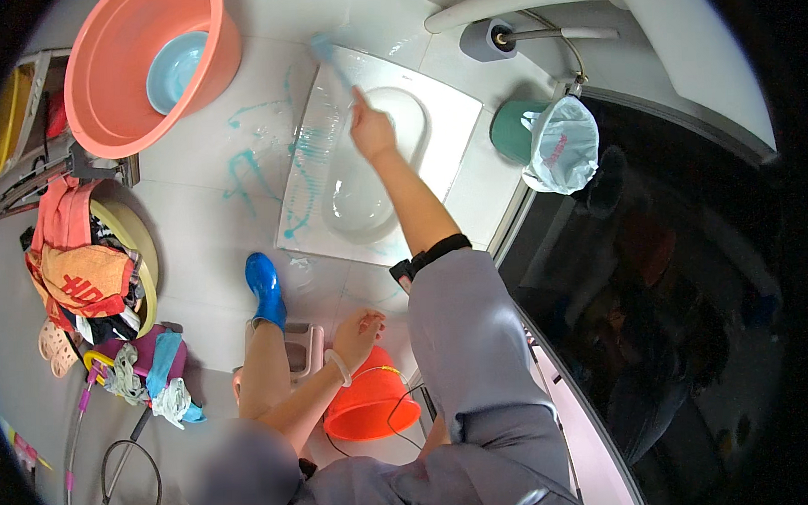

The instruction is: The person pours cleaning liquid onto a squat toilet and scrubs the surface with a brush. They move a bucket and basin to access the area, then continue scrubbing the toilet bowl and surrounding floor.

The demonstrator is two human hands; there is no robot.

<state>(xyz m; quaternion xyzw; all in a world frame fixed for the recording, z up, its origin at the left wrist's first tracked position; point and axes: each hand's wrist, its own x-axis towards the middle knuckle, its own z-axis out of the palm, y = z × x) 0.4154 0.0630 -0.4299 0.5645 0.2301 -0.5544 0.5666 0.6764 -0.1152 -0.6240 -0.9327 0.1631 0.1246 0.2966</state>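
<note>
My right hand (371,125) grips the handle of a blue cleaning brush (323,49), blurred, its head on the floor tiles past the toilet's upper left corner. Beneath that arm lies a white ceramic squat toilet (449,111), wet, with blue-green cleaner streaks (296,216) on its ribbed left side. More streaks (247,168) mark the tiles left of it. My left hand (359,333), a pale bangle at its wrist, is loosely curled with nothing seen in it, above a red-orange bucket (369,400).
A large orange basin (114,75) holding a blue bowl (171,70) stands upper left. Below it are a laundry-filled yellow tub (152,261) and a purple container with cloths (180,354). A lined green bin (513,132) is at right, beside a dark glass panel. A pink stool (307,346) stands near my blue boot (263,284).
</note>
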